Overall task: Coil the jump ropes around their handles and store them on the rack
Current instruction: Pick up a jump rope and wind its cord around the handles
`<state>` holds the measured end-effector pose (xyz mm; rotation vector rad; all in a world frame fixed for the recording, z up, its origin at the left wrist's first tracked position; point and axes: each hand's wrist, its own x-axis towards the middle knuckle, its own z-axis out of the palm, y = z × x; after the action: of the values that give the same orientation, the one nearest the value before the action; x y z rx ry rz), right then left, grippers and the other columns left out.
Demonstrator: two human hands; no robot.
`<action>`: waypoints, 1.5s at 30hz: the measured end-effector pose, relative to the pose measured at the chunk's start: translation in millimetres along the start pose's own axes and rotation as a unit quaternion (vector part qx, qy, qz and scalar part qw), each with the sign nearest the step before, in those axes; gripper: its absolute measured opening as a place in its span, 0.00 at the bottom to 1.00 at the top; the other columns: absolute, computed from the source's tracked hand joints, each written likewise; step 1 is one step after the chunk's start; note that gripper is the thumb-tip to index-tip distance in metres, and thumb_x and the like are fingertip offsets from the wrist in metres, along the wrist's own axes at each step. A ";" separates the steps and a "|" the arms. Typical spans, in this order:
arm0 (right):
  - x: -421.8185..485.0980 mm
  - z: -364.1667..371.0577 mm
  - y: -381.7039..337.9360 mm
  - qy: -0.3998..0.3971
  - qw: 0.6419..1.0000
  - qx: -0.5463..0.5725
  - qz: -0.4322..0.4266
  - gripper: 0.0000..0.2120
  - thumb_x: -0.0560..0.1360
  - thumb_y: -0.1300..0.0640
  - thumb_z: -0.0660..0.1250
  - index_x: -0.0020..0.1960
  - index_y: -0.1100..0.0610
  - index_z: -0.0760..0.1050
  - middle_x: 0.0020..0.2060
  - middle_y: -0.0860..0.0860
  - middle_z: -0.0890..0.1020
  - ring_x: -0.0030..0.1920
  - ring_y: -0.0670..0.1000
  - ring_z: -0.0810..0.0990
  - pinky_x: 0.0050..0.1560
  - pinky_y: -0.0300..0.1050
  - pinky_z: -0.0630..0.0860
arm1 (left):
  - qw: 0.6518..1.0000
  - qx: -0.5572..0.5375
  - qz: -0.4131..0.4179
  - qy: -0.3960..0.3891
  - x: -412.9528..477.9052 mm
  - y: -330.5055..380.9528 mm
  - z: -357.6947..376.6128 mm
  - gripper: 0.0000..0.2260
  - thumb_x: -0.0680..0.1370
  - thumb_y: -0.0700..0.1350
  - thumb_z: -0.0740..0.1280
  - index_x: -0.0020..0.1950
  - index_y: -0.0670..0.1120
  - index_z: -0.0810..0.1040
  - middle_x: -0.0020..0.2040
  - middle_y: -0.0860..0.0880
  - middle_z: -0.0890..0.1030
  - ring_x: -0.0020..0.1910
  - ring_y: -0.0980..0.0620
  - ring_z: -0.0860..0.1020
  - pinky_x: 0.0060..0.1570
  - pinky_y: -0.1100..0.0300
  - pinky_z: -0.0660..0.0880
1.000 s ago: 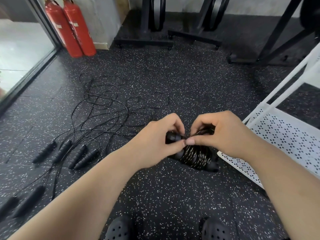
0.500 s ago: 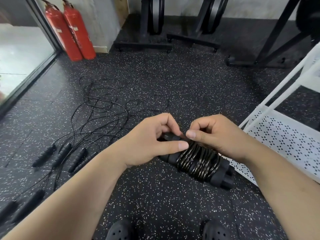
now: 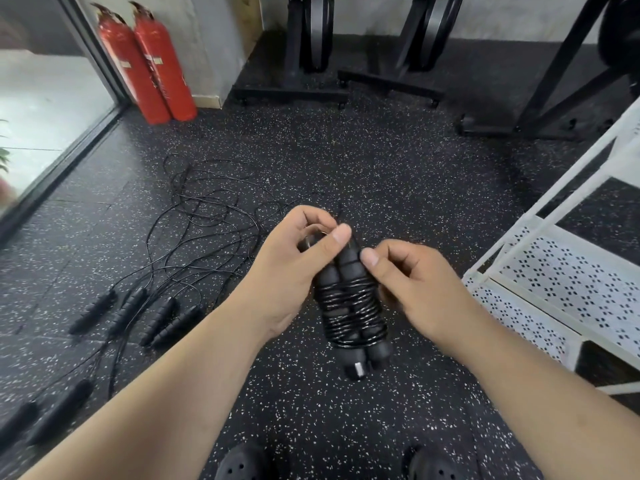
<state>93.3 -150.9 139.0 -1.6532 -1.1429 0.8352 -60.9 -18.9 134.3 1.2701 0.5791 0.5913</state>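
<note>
Speckled black floor [image 3: 346, 161]. A white perforated rack [image 3: 561, 282] stands at right. Loose jump ropes [image 3: 194, 237] lie tangled on the floor at left. The left hand [image 3: 294, 271] grips the upper end of the coiled jump rope [image 3: 349, 306], which is held above the floor near the rack. The right hand [image 3: 422, 292] pinches its right side, fingers curled.

We are in a gym: speckled black rubber floor [image 3: 381, 161], black exercise machines [image 3: 313, 36] against the wall [image 3: 502, 15], jump ropes [image 3: 126, 310] strewn loose, a white metal rack [image 3: 554, 282], two red fire extinguishers [image 3: 162, 67].
</note>
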 end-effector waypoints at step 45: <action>2.9 -27.5 -27.3 0.050 0.992 0.114 0.016 0.10 0.69 0.57 0.81 0.49 0.57 0.87 0.43 0.55 0.88 0.40 0.54 0.86 0.45 0.44 0.84 | 0.977 -0.131 -0.167 0.026 -14.4 -1.1 47.5 0.32 0.80 0.68 0.66 0.66 0.40 0.82 0.50 0.37 0.83 0.42 0.42 0.81 0.47 0.44 0.81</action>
<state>110.2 -152.9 173.9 -1.5095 -0.9199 0.8597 -38.3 -62.2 143.7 0.8867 0.7144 0.4044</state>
